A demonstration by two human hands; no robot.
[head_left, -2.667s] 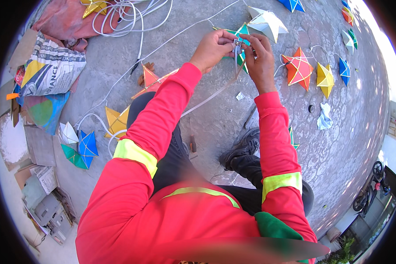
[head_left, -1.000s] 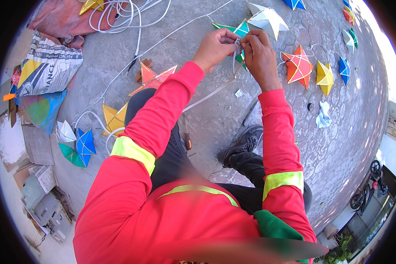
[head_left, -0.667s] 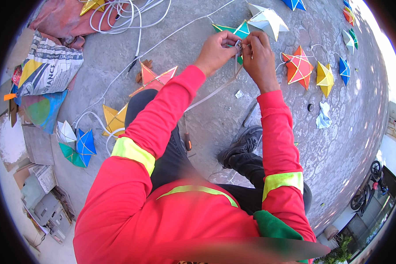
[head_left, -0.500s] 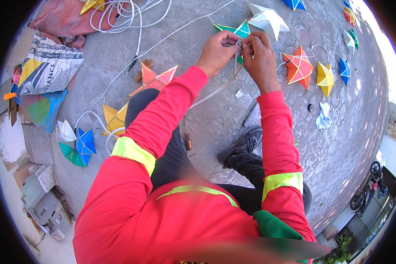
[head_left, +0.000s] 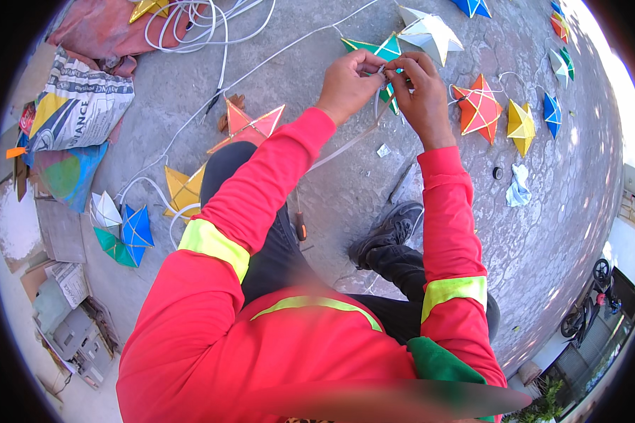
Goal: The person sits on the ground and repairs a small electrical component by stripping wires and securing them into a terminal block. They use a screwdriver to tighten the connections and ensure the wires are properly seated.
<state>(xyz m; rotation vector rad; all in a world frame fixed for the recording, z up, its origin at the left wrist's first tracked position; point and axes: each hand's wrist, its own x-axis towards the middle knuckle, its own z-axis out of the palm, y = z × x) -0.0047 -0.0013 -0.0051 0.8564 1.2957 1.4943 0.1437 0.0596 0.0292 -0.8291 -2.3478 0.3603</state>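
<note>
My left hand (head_left: pixel 351 86) is closed in a pinch on the end of a flat white cord (head_left: pixel 344 146), which hangs down toward my knee. My right hand (head_left: pixel 423 97) meets it there, thumb and fingertips pinched at the same cord end. The small piece between the fingertips is too tiny to make out. Just beyond my hands lies a green star lantern (head_left: pixel 388 49) with gold edging, beside a white star lantern (head_left: pixel 432 35). A red star lantern (head_left: pixel 478 110) rests to the right of my right hand.
Yellow (head_left: pixel 521 127) and blue (head_left: pixel 552 115) star lanterns lie further right, strung on wire. A pink-red star (head_left: pixel 254 125), a yellow star (head_left: pixel 183 189), a coiled white cord (head_left: pixel 190 28) and a printed sack (head_left: pixel 81 106) are leftward. A screwdriver (head_left: pixel 300 227) lies by my leg; a black roll (head_left: pixel 498 173) sits right.
My right hand has shifted slightly right and its fingers have changed their grip at the cord end. My left hand stays nearly in place.
</note>
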